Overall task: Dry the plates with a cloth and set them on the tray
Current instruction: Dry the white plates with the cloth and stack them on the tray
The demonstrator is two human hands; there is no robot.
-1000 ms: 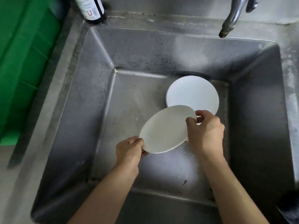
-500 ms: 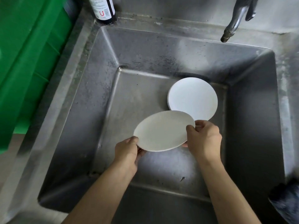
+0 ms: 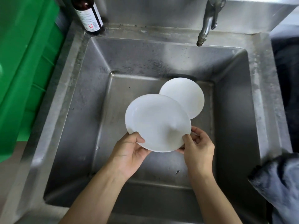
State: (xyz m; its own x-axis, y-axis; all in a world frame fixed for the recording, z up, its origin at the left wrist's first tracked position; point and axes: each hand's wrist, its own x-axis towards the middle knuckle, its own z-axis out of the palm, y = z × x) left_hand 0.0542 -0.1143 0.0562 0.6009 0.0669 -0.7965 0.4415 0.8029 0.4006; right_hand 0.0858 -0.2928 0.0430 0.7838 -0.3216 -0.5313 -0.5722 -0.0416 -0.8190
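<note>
Held at its near rim by both hands: left hand point(image 3: 129, 151) thumb curled over the near-left edge, right hand point(image 3: 198, 147) pinching the near-right edge, white plate point(image 3: 157, 122) raised face-up over the sink point(image 3: 233, 110) basin. Open steel floor to the left and near side; second white plate point(image 3: 186, 96) just behind, partly overlapped, faucet point(image 3: 207, 21) above. Round, plain, glossy, shallow-welled; grey cloth point(image 3: 278, 183) at right edge.
</note>
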